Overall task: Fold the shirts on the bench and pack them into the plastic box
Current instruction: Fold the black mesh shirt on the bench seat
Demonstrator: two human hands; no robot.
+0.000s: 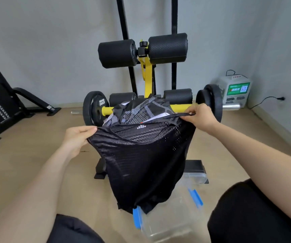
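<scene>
Shirt [146, 160] between left grip [78, 137], right grip [202, 118]

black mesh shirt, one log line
black mesh shirt held up, unfolded | left hand pinches it | right hand pinches it | plastic box below

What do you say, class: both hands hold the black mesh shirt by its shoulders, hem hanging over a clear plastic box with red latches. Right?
No: the head view shows blue latches, not red. The left hand and right hand do hold the black mesh shirt over the clear plastic box.
</scene>
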